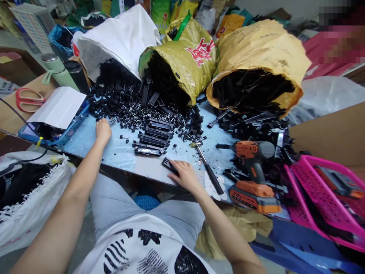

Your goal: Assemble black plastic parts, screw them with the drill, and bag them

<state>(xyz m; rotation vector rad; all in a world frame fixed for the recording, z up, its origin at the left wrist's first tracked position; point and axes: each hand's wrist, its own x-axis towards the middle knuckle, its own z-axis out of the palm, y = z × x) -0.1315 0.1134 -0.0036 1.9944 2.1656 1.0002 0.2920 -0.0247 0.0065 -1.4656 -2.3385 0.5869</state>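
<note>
My left hand is at the left end of the pile of small black plastic parts, its fingers curled together. What they hold, if anything, is hidden. My right hand grips a slotted black plastic piece against a pale board at the table's front edge. Behind that piece lies a row of several long black assembled parts. To the right of this hand rests a hammer with a dark handle.
An orange cordless drill stands on the right, beside pink baskets. White, olive and yellow sacks spill black parts across the back. On the left are a blue basket, red-handled scissors and a green bottle.
</note>
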